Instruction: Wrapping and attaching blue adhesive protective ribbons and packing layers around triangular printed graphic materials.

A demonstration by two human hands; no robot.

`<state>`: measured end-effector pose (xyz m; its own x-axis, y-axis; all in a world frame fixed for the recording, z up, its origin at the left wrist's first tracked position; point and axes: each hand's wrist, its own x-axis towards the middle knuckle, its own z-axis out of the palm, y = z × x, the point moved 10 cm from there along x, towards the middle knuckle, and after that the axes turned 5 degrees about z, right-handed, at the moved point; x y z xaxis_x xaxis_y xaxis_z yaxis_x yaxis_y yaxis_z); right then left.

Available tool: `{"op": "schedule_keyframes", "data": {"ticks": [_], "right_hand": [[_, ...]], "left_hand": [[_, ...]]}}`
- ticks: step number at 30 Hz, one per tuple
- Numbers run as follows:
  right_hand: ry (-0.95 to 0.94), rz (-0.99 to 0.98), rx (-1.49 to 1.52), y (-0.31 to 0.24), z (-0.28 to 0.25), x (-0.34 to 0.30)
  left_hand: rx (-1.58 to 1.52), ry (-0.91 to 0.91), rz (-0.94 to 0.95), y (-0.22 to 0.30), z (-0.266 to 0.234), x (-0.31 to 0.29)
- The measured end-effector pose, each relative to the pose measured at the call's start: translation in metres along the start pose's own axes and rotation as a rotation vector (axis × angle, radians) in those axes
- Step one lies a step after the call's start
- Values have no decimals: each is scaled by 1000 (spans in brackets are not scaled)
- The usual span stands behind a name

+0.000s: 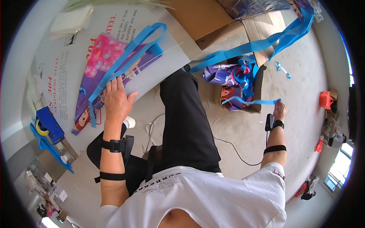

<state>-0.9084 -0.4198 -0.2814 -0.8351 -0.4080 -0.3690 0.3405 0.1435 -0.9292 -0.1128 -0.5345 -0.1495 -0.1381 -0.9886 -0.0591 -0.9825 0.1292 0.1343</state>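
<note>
My left hand [117, 99] lies flat with its fingers stretched out. Its fingertips rest on a blue strap [114, 69] that crosses a printed purple and pink bag [102, 57] on the table at the left. The strap loops beyond the bag's far edge. Out to the right, my right hand [280, 110] pinches the end of a thin blue strip [262, 102]. That strip runs left to a cardboard box [258, 89] on the floor, which holds rolled purple printed material [220, 74] and tangled blue strips.
Long blue bands [243, 47] drape from the top right toward the table corner. A large cardboard box [205, 17] stands beyond the table [176, 53]. A blue tape dispenser [51, 125] sits at the left edge. Cables [235, 148] lie on the floor; people work in the background.
</note>
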Motion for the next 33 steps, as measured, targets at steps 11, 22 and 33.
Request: {"op": "schedule_keyframes", "data": {"ticks": [11, 22, 33], "right_hand": [[-45, 52, -182, 28, 30, -15], [-96, -1171, -1698, -13, 90, -67], [-1447, -1575, -739, 20, 407, -583]], "left_hand": [[67, 34, 50, 3, -3, -1], [50, 44, 28, 11, 1, 12], [-44, 37, -37, -6, -4, -1]]}}
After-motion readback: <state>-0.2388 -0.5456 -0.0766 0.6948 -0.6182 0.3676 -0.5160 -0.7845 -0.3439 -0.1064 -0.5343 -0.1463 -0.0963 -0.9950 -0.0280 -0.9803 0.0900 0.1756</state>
